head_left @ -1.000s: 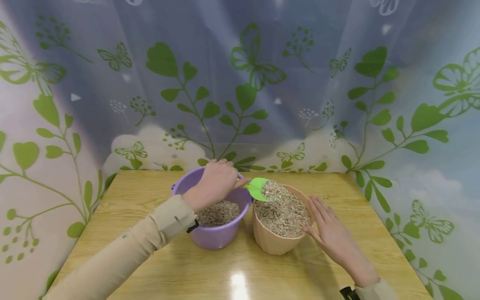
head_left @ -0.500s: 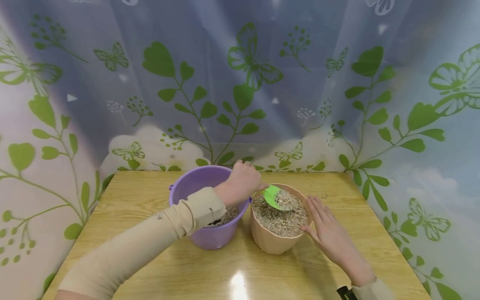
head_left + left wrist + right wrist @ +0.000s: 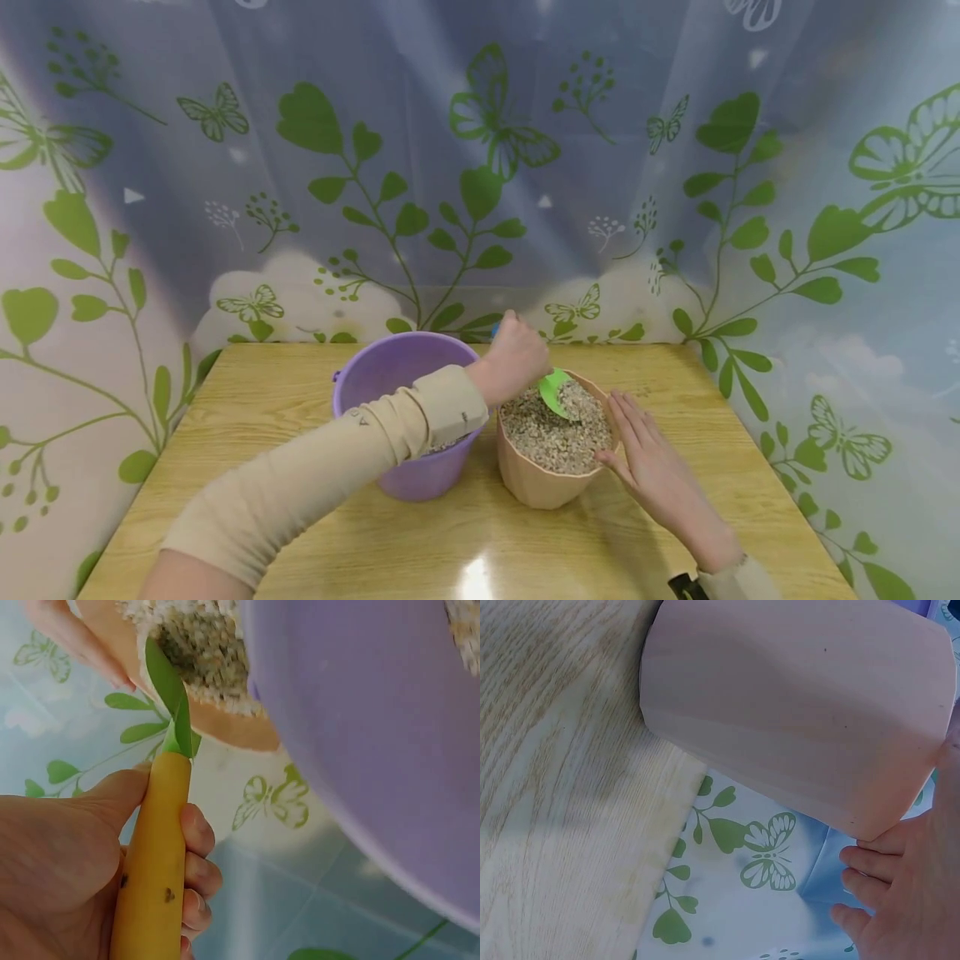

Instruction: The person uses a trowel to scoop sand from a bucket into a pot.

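Observation:
My left hand [image 3: 516,357] grips the yellow handle of a small trowel [image 3: 152,855], fingers and thumb curled round it. The trowel's green blade [image 3: 553,392] is tilted down onto the gravel [image 3: 558,446] in a peach-coloured pot [image 3: 542,490]. That pot is filled nearly to its rim with pale, coarse grains. My right hand [image 3: 660,467] rests against the pot's right side, fingers straight. The right wrist view shows its fingertips beside the pot wall [image 3: 802,712]. Under my left forearm stands a purple bucket [image 3: 423,483], its contents mostly hidden by the sleeve.
Pot and bucket stand side by side on a wooden table [image 3: 360,542]. A curtain [image 3: 420,208] printed with leaves and butterflies hangs behind the table and down both sides. A small blue bit [image 3: 496,330] shows behind my left hand.
My left hand has moved right, carrying the trowel from near the bucket's rim to over the pot. The blade has tipped downward onto the gravel. My right hand has stayed against the pot.

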Available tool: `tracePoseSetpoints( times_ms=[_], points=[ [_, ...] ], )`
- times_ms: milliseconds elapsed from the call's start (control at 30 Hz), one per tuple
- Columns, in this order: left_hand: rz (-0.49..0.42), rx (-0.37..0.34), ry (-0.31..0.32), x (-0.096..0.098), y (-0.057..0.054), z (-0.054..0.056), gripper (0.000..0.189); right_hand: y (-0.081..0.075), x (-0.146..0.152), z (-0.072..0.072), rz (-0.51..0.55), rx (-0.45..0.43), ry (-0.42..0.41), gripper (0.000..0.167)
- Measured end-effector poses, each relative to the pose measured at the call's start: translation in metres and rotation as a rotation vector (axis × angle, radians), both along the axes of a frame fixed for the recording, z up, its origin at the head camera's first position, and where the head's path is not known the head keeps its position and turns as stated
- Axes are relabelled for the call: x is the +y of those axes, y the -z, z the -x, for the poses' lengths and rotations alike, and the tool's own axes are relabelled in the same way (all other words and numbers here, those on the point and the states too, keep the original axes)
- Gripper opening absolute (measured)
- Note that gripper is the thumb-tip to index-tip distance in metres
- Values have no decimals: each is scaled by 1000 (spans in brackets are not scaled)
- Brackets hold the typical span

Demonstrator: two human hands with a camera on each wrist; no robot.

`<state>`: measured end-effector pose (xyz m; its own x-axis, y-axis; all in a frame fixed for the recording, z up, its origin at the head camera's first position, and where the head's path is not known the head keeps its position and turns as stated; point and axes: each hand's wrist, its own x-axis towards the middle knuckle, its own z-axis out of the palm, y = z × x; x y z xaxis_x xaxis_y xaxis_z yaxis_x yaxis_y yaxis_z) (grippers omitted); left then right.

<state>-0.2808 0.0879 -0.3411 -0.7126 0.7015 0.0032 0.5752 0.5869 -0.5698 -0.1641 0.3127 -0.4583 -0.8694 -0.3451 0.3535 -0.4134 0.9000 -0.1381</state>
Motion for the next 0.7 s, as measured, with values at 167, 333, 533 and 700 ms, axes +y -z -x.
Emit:
tracePoseSetpoints(
  times_ms=[167,333,533,700],
  points=[
    [57,114,1,-4,-5,-3,55,1,-2,1,12,13,-12,73],
    [107,169,-23,-13,-10,-4,51,1,-2,1,27,-5,-8,73],
    [212,271,-30,-22,-13,-9,41,1,-1,1,30,2,-1,74],
    [327,348,-15,-30,-18,-21,36,0,-1,1,27,-8,-3,74]
  ],
)
